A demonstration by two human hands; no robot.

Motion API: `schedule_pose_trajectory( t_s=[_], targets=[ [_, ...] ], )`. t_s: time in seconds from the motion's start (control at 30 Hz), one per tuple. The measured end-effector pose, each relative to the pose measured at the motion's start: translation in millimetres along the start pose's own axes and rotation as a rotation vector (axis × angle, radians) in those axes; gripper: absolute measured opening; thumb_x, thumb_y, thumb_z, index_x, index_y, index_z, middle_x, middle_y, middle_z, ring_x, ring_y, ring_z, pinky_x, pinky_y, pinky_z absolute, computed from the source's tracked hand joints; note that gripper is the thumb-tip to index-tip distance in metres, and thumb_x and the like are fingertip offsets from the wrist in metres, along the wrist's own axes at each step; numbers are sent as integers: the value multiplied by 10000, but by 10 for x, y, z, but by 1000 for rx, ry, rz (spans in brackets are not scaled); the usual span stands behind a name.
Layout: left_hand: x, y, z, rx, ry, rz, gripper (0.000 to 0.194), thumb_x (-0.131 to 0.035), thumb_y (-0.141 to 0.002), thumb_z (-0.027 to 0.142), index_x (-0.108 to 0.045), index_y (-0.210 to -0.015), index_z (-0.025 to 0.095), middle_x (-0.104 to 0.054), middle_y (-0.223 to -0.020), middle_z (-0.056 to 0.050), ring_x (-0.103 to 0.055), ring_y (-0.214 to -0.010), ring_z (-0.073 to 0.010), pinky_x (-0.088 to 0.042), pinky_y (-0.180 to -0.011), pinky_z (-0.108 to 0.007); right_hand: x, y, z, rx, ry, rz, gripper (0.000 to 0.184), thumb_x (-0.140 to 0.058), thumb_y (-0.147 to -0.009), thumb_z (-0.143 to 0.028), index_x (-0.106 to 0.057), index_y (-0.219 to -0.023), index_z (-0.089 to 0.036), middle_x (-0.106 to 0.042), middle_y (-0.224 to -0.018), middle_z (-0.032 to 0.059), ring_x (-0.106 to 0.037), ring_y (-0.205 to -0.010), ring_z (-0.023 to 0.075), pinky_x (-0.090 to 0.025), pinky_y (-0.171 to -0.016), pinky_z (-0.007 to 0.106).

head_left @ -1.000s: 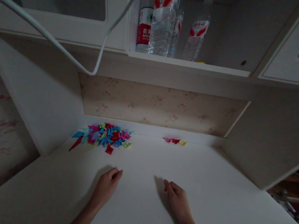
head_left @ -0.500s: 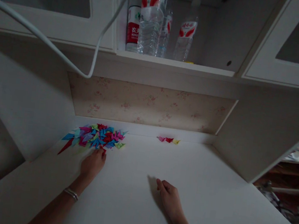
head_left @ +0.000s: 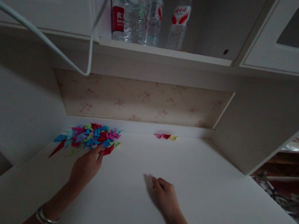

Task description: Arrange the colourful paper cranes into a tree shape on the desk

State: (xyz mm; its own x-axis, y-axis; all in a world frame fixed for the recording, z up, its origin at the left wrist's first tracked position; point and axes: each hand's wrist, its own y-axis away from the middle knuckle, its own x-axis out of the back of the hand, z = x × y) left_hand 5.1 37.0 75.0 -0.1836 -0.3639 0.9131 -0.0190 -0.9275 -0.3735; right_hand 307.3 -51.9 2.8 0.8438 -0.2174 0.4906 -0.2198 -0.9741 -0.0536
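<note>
A pile of small folded paper triangles [head_left: 90,138] in red, blue, pink, purple and green lies at the back left of the white desk [head_left: 210,196]. My left hand [head_left: 86,167] reaches to the pile's near edge, its fingertips pinched on a red piece [head_left: 107,150]. My right hand [head_left: 166,195] rests on the desk in the middle, fingers loosely curled, holding nothing. Three joined pieces [head_left: 166,136], pink, red and yellow, lie against the back edge.
Water bottles [head_left: 138,13] stand on a shelf above the desk. A white cable [head_left: 64,55] hangs across the upper left. Cabinet side panels wall in the desk left and right. A dim cluttered area shows at the far right.
My left hand went from the desk's middle forward and left to the pile, then closed its fingertips on a red piece. My right hand stayed put. The camera has shifted slightly.
</note>
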Motion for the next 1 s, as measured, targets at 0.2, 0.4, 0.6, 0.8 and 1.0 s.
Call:
schedule_pose_trajectory(
  t_s=[0.2, 0.4, 0.6, 0.8, 1.0],
  targets=[
    [-147, -278, 627, -132, 308, -150, 207, -513, -874, 270, -661, -1017, 250, -742, -1025, -10, -677, -936, -183, -469, -786, -232, -11, 15, -16, -13, 17, -6, 507, -423, -854, -558, -544, -543, -178, -407, -486, -38, -360, -491, 103, -247, -475, 233],
    [-583, -854, 1226, -156, 326, -265, 193, -539, -874, 274, -703, -975, 269, -751, -979, -18, -670, -948, -188, -469, -789, -248, -9, 9, -15, 0, 54, 24, 519, -415, -861, -557, -576, -543, -180, -457, -489, -27, -376, -488, 107, -273, -491, 230],
    [-1031, -1375, 1647, -96, 288, -353, 228, -547, -906, 319, -631, -1074, 192, -657, -1098, -66, -628, -969, -193, -509, -843, -371, -33, -39, 6, -33, 82, 25, 548, -382, -872, -579, -564, -543, -181, -432, -478, -29, -340, -473, 102, -235, -468, 231],
    [-1372, -1635, 1913, -83, 261, -382, 303, -561, -900, 324, -566, -1168, 182, -593, -1183, -76, -606, -997, -204, -523, -839, -405, -94, -105, 92, -102, 98, 57, 550, -374, -861, -608, -525, -529, -196, -434, -474, -25, -343, -473, 110, -203, -465, 249],
    [-1563, -1794, 2031, -103, 252, -372, 306, -559, -902, 324, -563, -1173, 182, -588, -1192, -78, -603, -1004, -206, -521, -846, -411, -122, -155, 127, -113, 145, 73, 541, -378, -857, -605, -507, -513, -208, -478, -463, -13, -373, -453, 117, -194, -469, 266]
  ],
)
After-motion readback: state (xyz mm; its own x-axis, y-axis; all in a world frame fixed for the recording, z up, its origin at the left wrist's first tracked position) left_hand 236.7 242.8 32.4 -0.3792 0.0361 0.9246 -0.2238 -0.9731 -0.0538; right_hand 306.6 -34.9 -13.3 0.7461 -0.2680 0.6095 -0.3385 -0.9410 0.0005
